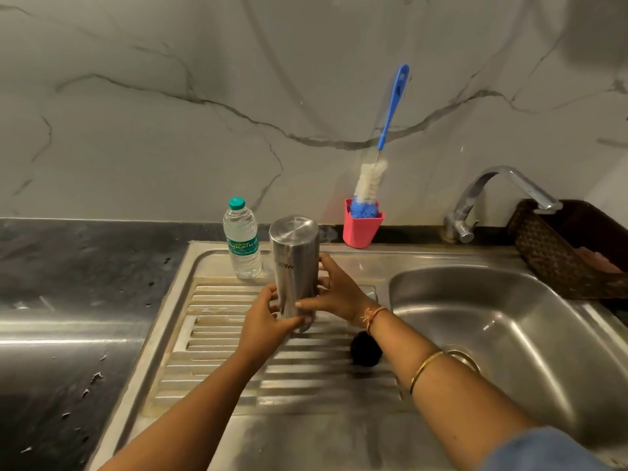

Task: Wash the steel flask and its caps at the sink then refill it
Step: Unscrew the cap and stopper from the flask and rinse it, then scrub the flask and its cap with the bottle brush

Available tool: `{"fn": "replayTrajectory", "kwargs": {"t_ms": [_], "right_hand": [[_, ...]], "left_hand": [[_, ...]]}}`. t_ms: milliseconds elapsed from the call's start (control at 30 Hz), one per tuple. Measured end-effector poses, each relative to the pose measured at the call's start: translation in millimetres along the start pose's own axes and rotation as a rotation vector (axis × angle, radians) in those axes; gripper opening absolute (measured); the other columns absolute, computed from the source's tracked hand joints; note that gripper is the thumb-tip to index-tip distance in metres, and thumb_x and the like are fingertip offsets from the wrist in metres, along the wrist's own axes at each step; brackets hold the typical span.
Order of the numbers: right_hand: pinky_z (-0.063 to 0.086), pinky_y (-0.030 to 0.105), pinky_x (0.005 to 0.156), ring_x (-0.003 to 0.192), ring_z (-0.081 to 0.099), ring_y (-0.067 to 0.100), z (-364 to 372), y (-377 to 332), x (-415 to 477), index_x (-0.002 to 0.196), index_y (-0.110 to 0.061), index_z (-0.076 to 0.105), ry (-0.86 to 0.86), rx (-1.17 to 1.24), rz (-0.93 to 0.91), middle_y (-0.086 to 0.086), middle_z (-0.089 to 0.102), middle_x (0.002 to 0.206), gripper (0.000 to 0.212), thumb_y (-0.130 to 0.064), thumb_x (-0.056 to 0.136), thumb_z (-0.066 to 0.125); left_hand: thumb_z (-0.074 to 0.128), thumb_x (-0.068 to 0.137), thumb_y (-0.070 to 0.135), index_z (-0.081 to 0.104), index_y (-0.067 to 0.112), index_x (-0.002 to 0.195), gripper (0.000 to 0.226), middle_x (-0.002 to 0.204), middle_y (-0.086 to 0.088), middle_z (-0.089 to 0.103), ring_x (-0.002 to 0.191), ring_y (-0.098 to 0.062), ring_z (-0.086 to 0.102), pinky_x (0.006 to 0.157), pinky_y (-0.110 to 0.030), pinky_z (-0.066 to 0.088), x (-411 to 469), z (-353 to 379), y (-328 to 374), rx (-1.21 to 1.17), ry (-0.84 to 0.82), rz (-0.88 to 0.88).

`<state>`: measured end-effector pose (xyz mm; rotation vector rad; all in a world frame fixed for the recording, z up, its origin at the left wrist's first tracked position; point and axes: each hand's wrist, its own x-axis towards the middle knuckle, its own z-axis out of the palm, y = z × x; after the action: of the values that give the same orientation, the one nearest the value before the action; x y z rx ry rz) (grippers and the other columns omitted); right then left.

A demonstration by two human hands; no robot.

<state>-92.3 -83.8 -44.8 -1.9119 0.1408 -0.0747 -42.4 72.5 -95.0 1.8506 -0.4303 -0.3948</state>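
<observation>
now the steel flask (295,266) is upside down over the ribbed drainboard (224,338), left of the sink bowl (530,321). the left hand (266,322) curls its fingers round the lower end, and the right hand (338,294) grasps the other side. a water bottle (242,248) stands just behind.

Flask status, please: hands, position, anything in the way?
Left hand and right hand both grip the flask. Upside down over the draining board. Water bottle close behind, black round thing under the right wrist; neither blocks.
</observation>
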Motion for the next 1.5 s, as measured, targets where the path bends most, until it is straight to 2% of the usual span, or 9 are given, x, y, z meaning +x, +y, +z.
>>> {"fn": "replayTrajectory", "kwargs": {"t_ms": [233,367,533,733,867,1000,1200,1333,1500], "right_hand": [[0.047,0.038,0.099,0.122,0.049,0.025,-5.5,12.4,9.3,0.139,-0.010,0.034,-0.098,0.013,0.043,0.011,0.048,0.133,0.076,0.005,0.074,0.072],[0.048,0.029,0.097,0.123,0.046,0.022,-8.4,12.9,7.1,0.140,-0.014,0.032,-0.155,0.015,0.041,0.006,0.047,0.133,0.075,0.007,0.078,0.068],[0.048,0.031,0.097,0.121,0.047,0.023,-5.4,12.6,3.1,0.140,-0.011,0.030,-0.141,0.013,0.036,0.010,0.046,0.133,0.075,0.012,0.078,0.065],[0.029,0.039,0.113,0.138,0.027,0.021,-2.8,10.3,1.0,0.149,-0.018,0.008,-0.154,-0.050,0.044,0.007,0.028,0.150,0.098,0.007,0.076,0.068],[0.026,0.044,0.114,0.144,0.016,0.024,-9.6,10.0,-7.0,0.150,-0.027,-0.003,-0.120,-0.031,0.115,0.008,0.015,0.156,0.109,0.003,0.075,0.071],[0.034,0.034,0.106,0.141,0.024,0.028,-21.2,1.1,-27.2,0.149,-0.025,0.012,-0.055,0.015,0.191,0.014,0.026,0.152,0.091,0.004,0.081,0.064],[0.046,0.034,0.099,0.123,0.050,0.024,-43.0,-7.7,-55.4,0.124,-0.015,0.054,0.200,-0.082,0.146,0.011,0.055,0.128,0.044,0.007,0.086,0.054],[0.048,0.024,0.084,0.103,0.058,0.019,-73.0,-7.7,-67.0,0.111,-0.009,0.063,0.378,-0.460,0.112,0.009,0.060,0.116,0.027,0.000,0.088,0.051],[0.043,0.035,0.096,0.108,0.055,0.028,-130.8,-17.1,-54.4,0.116,-0.005,0.062,0.413,-0.837,0.064,0.015,0.056,0.119,0.032,-0.003,0.087,0.048]], "left_hand": [[0.086,0.054,0.052,0.047,0.035,0.121,0.079,0.111,0.015,0.059,0.095,-0.004,0.060,0.075,-0.027,0.054,-7.2,11.4,-8.2,0.120,0.180,0.022],[0.083,0.058,0.055,0.043,0.035,0.122,0.079,0.114,0.013,0.053,0.094,-0.007,0.057,0.074,-0.032,0.053,-10.3,16.1,-4.5,0.250,0.224,0.030],[0.078,0.063,0.057,0.040,0.034,0.123,0.075,0.118,0.009,0.051,0.097,-0.012,0.058,0.076,-0.040,0.054,-13.1,19.6,-3.9,0.309,0.224,0.004],[0.081,0.062,0.052,0.041,0.027,0.129,0.082,0.125,0.002,0.052,0.109,-0.020,0.056,0.080,-0.034,0.049,-14.0,19.9,-3.1,0.298,0.147,-0.014],[0.081,0.062,0.056,0.026,0.014,0.146,0.108,0.143,-0.010,0.041,0.130,-0.028,0.041,0.102,-0.040,0.042,-21.7,16.6,-11.7,0.400,0.158,-0.092],[0.069,0.078,0.054,0.013,0.010,0.150,0.101,0.151,-0.011,0.027,0.139,-0.028,0.027,0.111,-0.037,0.027,-48.9,20.4,-20.6,0.536,0.116,-0.110],[0.056,0.083,0.062,0.026,0.019,0.147,0.083,0.151,-0.005,0.028,0.138,-0.021,0.026,0.113,-0.032,0.023,-84.6,35.3,-35.0,0.735,-0.038,0.031],[0.044,0.085,0.069,0.020,0.027,0.149,0.080,0.158,-0.002,0.013,0.146,-0.023,0.008,0.117,-0.038,0.010,-93.0,52.1,-29.8,0.992,-0.290,0.106],[0.044,0.079,0.076,0.009,0.028,0.152,0.095,0.160,-0.004,-0.003,0.147,-0.027,-0.005,0.116,-0.053,0.001,-92.4,69.8,-21.3,1.050,-0.315,-0.014]]}}
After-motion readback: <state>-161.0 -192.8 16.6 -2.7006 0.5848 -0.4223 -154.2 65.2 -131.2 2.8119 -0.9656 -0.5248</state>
